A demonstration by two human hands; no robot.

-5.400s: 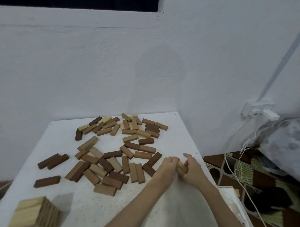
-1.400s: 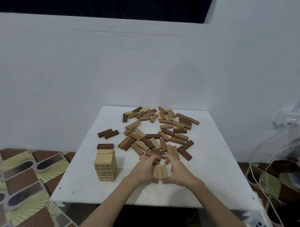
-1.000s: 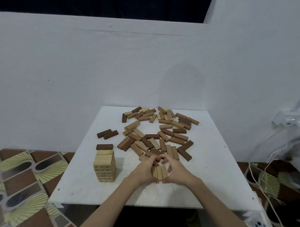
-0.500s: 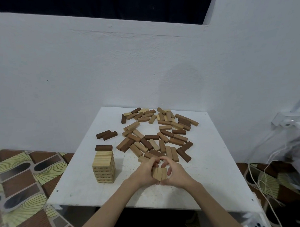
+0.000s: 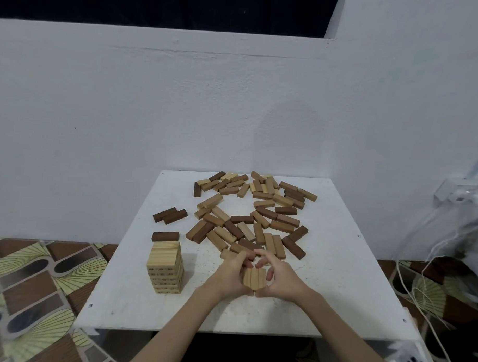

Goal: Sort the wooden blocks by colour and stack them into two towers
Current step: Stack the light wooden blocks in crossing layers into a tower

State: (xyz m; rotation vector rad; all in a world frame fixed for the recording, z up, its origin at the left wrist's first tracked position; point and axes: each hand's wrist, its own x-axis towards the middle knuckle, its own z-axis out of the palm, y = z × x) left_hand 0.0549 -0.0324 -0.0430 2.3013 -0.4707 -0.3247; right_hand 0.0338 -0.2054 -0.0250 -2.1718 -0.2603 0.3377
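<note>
Home room, patterned floor tiles (image 5: pixel 34 276), plain white wall (image 5: pixel 153 110), small white table (image 5: pixel 337 279), trailing cables (image 5: pixel 418 290)

White table (image 5: pixel 337 279) against white wall (image 5: pixel 180 111). Patterned floor tiles (image 5: pixel 34 282) at left. White cables (image 5: pixel 423 290) and a wall fitting (image 5: pixel 448 192) at right.

My left hand (image 5: pixel 229 278) and right hand (image 5: pixel 280 281) cup a row of three pale blocks (image 5: pixel 254 278) between them on the white worktop (image 5: pixel 337 279), fingers curled round its sides. To my left stands a pale tower (image 5: pixel 165 267), a dark block (image 5: pixel 165 236) just behind it. Loose brown and pale blocks (image 5: pixel 253 216) lie scattered beyond my hands, toward the wall (image 5: pixel 235 99).
</note>
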